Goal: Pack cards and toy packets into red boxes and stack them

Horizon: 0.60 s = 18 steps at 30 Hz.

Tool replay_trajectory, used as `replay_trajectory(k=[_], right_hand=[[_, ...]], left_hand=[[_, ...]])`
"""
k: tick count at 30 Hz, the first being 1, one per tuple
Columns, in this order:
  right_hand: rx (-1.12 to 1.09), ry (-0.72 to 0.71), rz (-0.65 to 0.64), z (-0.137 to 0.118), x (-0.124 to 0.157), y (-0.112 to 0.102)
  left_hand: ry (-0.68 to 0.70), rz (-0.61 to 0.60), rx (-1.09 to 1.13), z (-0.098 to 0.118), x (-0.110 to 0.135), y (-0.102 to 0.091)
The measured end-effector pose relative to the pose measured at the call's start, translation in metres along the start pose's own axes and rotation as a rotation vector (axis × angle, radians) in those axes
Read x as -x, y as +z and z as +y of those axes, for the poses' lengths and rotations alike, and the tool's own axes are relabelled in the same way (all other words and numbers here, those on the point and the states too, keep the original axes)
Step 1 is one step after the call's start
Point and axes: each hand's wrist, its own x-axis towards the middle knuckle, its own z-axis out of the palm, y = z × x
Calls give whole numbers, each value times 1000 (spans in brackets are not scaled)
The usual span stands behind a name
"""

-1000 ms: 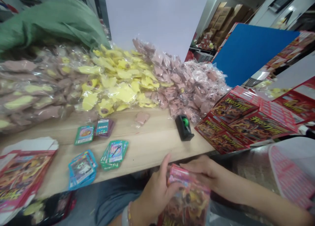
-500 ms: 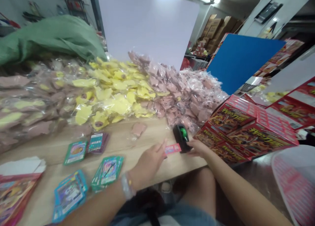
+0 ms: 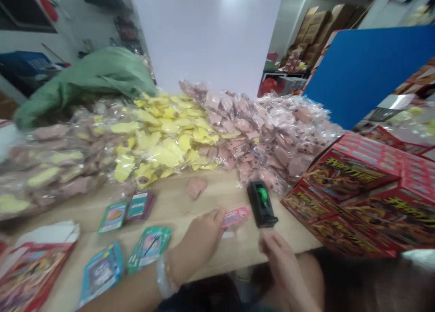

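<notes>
My left hand [image 3: 205, 232] pinches a small pink printed card [image 3: 236, 217] by its left end, just over the table. To the card's right stands a black tape dispenser [image 3: 261, 203] with a green core. At the dispenser's near end is my right hand [image 3: 277, 248], its thumb and fingers pressed together. Whatever may be between those fingers is too blurred to make out. Left of my left hand lie a teal-bordered card stack [image 3: 151, 246] and a blue-bordered stack [image 3: 102, 269].
Bagged yellow pieces [image 3: 166, 135] and bagged pinkish pieces [image 3: 258, 140] heap along the table's back. Red printed boxes [image 3: 353, 171] are stacked at right. A red package [image 3: 37, 271] lies front left. One loose pinkish piece [image 3: 196, 186] rests mid-table.
My right hand has drawn back toward me from the dispenser's side to its near end. The pink card and the dispenser now sit farther apart. The whole view has shifted.
</notes>
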Motion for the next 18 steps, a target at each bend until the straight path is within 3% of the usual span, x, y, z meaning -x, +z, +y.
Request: replay_trajectory(k=[4, 7, 9, 12, 14, 16, 18], right_hand=[[-10, 34, 121, -20, 9, 41], [160, -49, 123, -27, 12, 41], [245, -140, 17, -28, 9, 37], [434, -158, -128, -22, -11, 42], [671, -170, -108, -18, -32, 58], [913, -323, -47, -19, -50, 91], [1055, -600, -97, -30, -61, 146]], left_hand=[[7, 42, -4, 27, 28, -19], [9, 72, 111, 37, 53, -45], [29, 137, 257, 23, 68, -59], [-43, 251, 363, -39, 91, -69], [-250, 315, 268, -98, 114, -70], [-362, 350, 238, -155, 141, -69], [-425, 384, 246, -198, 161, -67]])
